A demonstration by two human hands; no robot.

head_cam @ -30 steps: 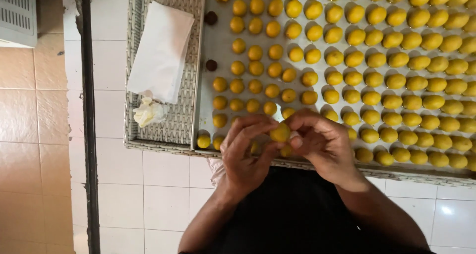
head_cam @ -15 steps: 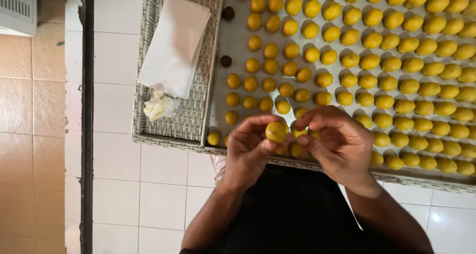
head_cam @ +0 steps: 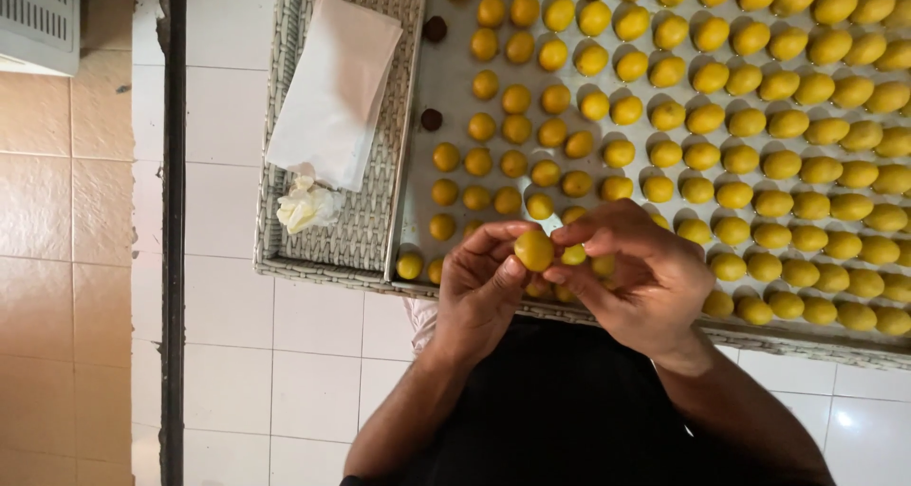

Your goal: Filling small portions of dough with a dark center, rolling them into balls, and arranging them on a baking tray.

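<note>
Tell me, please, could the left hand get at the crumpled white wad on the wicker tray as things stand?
Probably yes: nothing lies between the left hand and the wad, but it is pinching a yellow ball.

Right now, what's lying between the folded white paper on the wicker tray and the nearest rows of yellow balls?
In the head view, two small dark brown balls sit on the metal sheet between the white paper and the yellow balls; otherwise bare sheet and wicker.

Yellow dough ball [head_cam: 533, 250]: round, smooth, matte surface, evenly coloured. Pinched between fingertips of left hand [head_cam: 484, 291] and right hand [head_cam: 636, 277], held above near edge of metal tray [head_cam: 432, 78]. Same size and colour as balls set in rows on tray just beyond it. Underside hidden by fingers.
</note>
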